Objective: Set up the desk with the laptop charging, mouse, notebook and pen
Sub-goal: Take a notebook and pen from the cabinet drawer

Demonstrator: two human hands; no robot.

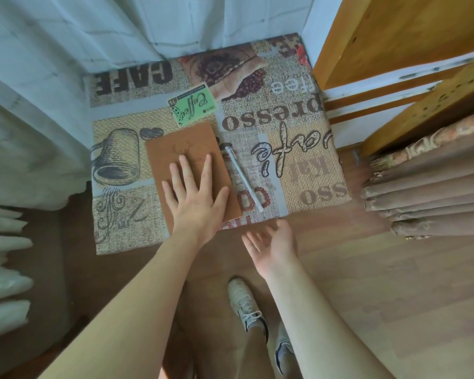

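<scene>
1. The desk (312, 173) is a small square surface covered with a printed cloth that looks like rough burlap, with coffee words, a mug drawing and coffee beans on it.
2. The notebook (175, 149) lies flat on the desk, a little left of the middle. It is a thin rectangle with a matte brown cover, like leather or kraft card, and a faint pressed drawing near its far end. It is turned slightly, so its long edges run slanted.
3. The left hand (196, 194) rests on the near half of the notebook, palm down, with the fingers straight and spread; it presses flat and curls around nothing.
4. The pen (242, 179) lies on the cloth just beside the right edge of the notebook, almost parallel to it. It is a slim, pale, smooth stick with a darker clear cap at its far end. I cannot tell if it touches the notebook.
5. The right hand (271, 243) hangs in the air at the near edge of the desk, palm turned up and to the side, fingers loose and relaxed, holding nothing. It is near the pen's closer tip but apart from it.
6. A green printed patch (193, 106) with curly script is on the cloth just behind the notebook.
7. The floor (381, 296) is smooth wood-look boards, and a white laced sneaker (245, 306) stands on it.
</scene>
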